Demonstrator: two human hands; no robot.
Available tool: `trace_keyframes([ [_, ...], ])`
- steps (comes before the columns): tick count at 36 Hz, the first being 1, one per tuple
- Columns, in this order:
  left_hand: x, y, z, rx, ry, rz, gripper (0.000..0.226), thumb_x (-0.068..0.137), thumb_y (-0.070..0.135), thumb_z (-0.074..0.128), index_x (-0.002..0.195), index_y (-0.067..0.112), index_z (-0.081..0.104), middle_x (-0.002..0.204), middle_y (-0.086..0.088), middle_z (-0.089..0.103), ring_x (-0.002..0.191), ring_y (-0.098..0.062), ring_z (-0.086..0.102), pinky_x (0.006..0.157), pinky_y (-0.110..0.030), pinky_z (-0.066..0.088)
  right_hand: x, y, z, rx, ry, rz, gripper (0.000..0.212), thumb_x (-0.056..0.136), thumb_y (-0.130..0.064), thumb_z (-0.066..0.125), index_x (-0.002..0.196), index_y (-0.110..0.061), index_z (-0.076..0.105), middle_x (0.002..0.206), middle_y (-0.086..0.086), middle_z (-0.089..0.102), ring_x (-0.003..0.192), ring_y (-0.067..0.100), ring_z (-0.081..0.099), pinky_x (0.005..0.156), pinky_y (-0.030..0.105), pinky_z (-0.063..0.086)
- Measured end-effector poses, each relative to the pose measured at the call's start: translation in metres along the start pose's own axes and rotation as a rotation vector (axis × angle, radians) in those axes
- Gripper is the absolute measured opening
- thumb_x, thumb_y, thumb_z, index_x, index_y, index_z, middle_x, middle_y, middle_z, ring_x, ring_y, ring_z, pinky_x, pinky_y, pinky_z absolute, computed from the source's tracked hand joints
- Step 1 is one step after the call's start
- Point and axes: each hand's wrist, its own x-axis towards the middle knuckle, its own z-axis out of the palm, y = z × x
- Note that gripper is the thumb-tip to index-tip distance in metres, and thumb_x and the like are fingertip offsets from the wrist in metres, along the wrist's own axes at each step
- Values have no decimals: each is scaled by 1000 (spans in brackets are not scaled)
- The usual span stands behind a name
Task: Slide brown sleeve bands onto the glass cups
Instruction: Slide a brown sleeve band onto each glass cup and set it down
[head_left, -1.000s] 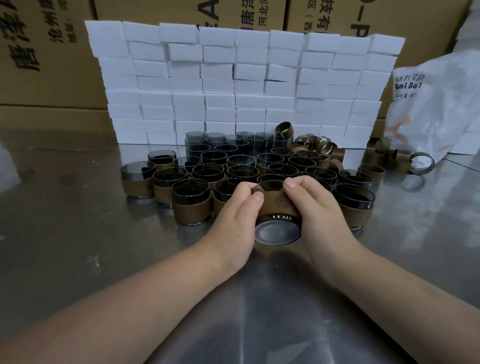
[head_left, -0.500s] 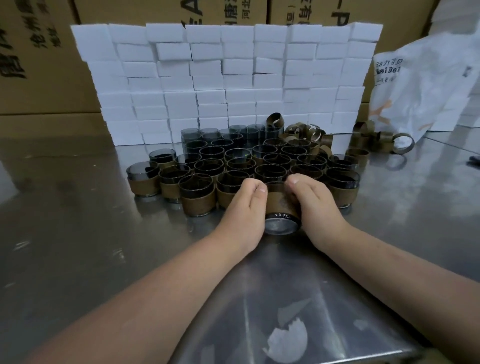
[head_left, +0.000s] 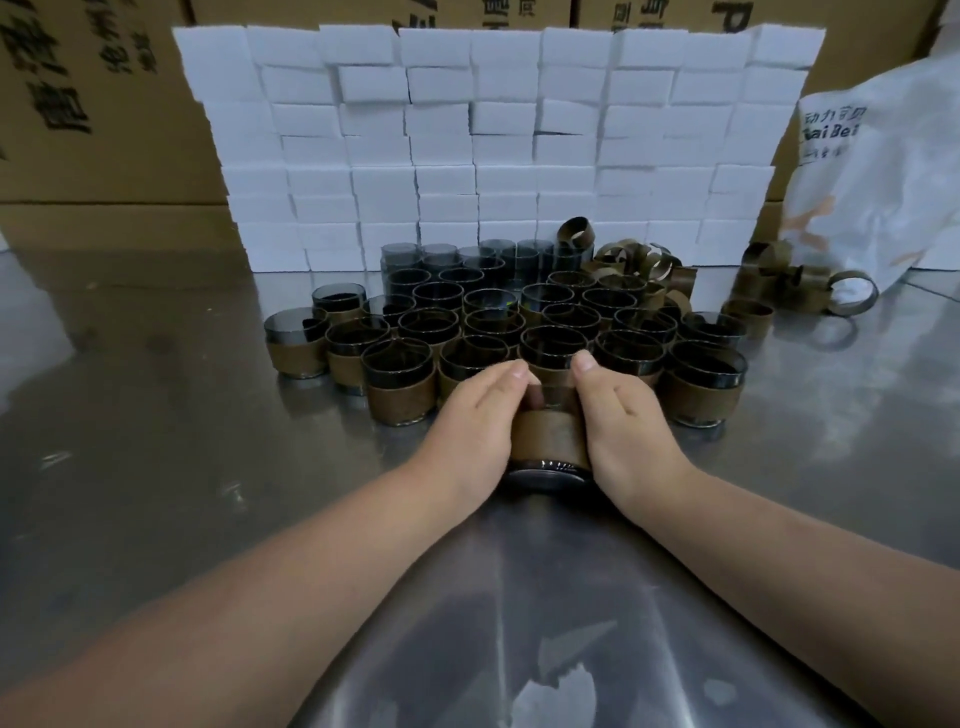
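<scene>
Clamped from both sides on one glass cup (head_left: 549, 401): left hand (head_left: 475, 415) on its left flank, right hand (head_left: 623, 421) on its right, fingers curled round the wall, one fingertip of each up at the far end. Cup just below centre of the frame, tipped over with base toward the camera and mouth pointing away. Brown sleeve band (head_left: 548, 439) wrapped round the near half, close to the base; bare smoky glass beyond it. Cannot tell whether the base touches the metal table (head_left: 156, 467). Directly behind the hands, mid frame, a tight cluster of banded cups (head_left: 400, 387), upright, mouths up, sides touching. Further back, against the wall of blocks, a few bare cups (head_left: 441, 260) stacked taller. Right of those, a heap of loose bands (head_left: 636, 260), one perched on a cup top; more loose bands toward the right edge, one lying apart as an open ring. White foam blocks (head_left: 493, 145) stacked as a wall across the upper frame. Cardboard boxes (head_left: 93, 104) with printed characters behind, upper left. White bag (head_left: 883, 171) at upper right, printed lettering on it.
</scene>
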Motion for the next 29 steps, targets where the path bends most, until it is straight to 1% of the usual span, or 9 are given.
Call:
trace_keyframes([
  [1, 1, -1, 1, 3, 34, -5, 38, 100, 15, 31, 65, 14, 47, 64, 6, 46, 58, 3, 42, 58, -10, 36, 0, 1, 1, -6, -16, -2, 49, 98, -32, 37, 57, -8, 49, 55, -6, 44, 53, 3, 40, 56, 18, 36],
  [4, 2, -4, 3, 22, 130, -4, 42, 100, 20, 30, 62, 15, 46, 59, 8, 44, 53, 3, 40, 55, -9, 34, -1, 1, 3, -29, -55, -32, 55, 91, -42, 35, 59, 0, 49, 58, -5, 46, 55, 3, 41, 56, 24, 36],
  [7, 3, -7, 2, 5, 192, -26, 45, 100, 23, 30, 58, 16, 46, 52, 10, 44, 50, 3, 41, 53, -9, 35, 0, 2, 5, -41, -60, -68, 43, 90, -39, 34, 52, -20, 39, 50, -15, 42, 50, -1, 38, 53, 17, 33],
  [10, 4, -8, 3, -36, 226, -69, 45, 100, 24, 32, 57, 17, 45, 46, 14, 46, 48, 3, 42, 51, -9, 36, 0, 2, 6, -58, -61, -88, 42, 93, -37, 34, 53, -24, 36, 49, -15, 40, 50, 0, 37, 53, 19, 33],
  [14, 3, -4, 3, -56, 207, -89, 45, 99, 25, 32, 57, 17, 44, 47, 12, 44, 49, 1, 40, 53, -14, 36, 0, 3, 6, -77, -82, -78, 46, 90, -43, 32, 48, -25, 39, 48, -16, 43, 50, 1, 38, 53, 24, 33],
  [20, 4, -4, 2, -45, 211, -120, 47, 99, 28, 32, 55, 17, 44, 46, 10, 42, 46, 1, 39, 50, -12, 35, 0, -1, 8, -63, -79, -86, 48, 92, -44, 31, 49, -35, 51, 46, -19, 47, 48, -2, 43, 52, 14, 33],
  [23, 6, -5, -4, -10, 148, -88, 49, 96, 39, 27, 56, 17, 45, 49, 10, 43, 49, 0, 40, 53, -12, 35, 2, -2, 10, -70, -58, -85, 48, 87, -47, 31, 44, -27, 40, 44, -17, 43, 47, 0, 39, 51, 17, 32],
  [25, 5, -6, -9, 22, 55, -16, 54, 96, 48, 26, 58, 15, 46, 54, 8, 45, 55, -2, 42, 57, -15, 36, 3, -1, 9, -114, -34, -111, 49, 94, -46, 32, 47, -28, 34, 46, -16, 43, 47, 1, 39, 52, 18, 32],
  [29, 3, -7, -18, 229, -156, 129, 35, 81, 39, 40, 76, 6, 51, 78, -6, 53, 79, -15, 49, 73, -28, 40, 6, 2, 4, -243, 43, -192, 44, 92, -35, 33, 55, -16, 48, 53, -5, 49, 55, 5, 46, 54, 18, 33],
])
